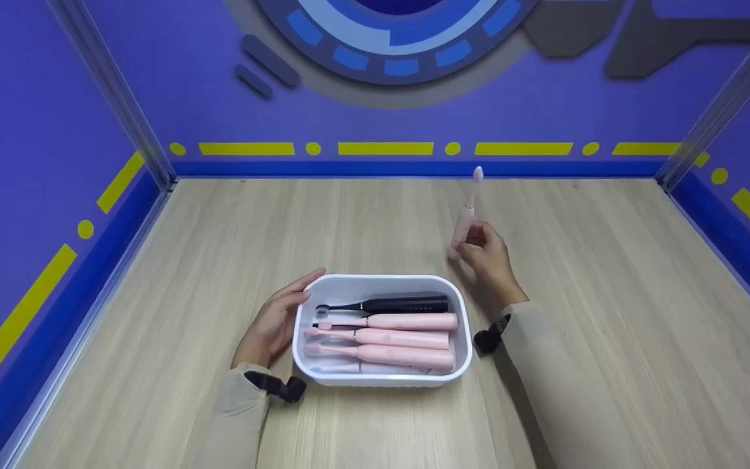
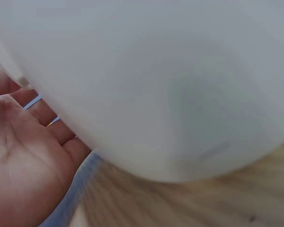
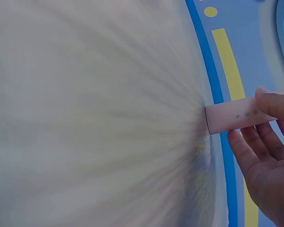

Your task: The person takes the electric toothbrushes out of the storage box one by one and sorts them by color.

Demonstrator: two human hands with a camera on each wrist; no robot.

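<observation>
"Head view: pink toothbrush (image 1: 463,225) pinched low on the handle between thumb and fingers of the right hand (image 1: 489,257), bristle end up, over the desk (image 1: 583,273) beyond the far right corner of the white box (image 1: 381,379)."

"Touching the desk or lifted clear?"

"Cannot tell. Right wrist view: bottom of the handle free beyond the thumb, pointed at the desk, contact unclear."

"And the left hand (image 1: 274,326)?"

"Against the left end of the box, fingers loosely extended along the far left corner, no tight grip."

"Inside the box?"

"One black toothbrush (image 1: 407,304) along the far side, three pink toothbrushes (image 1: 404,337) side by side, a pale item (image 1: 342,369) by the near wall, partly hidden."

"Where to expect trouble?"

"Probably in the pinch first: so low on a long handle, likely to swivel or slide with a quick turn of the wrist, or to topple after an early release on so narrow a base."

"And at the box?"

"Possibly a skid from too firm a push by the left hand, or a snag of the right wrist camera (image 1: 489,339), with a jolt to the contents."
</observation>
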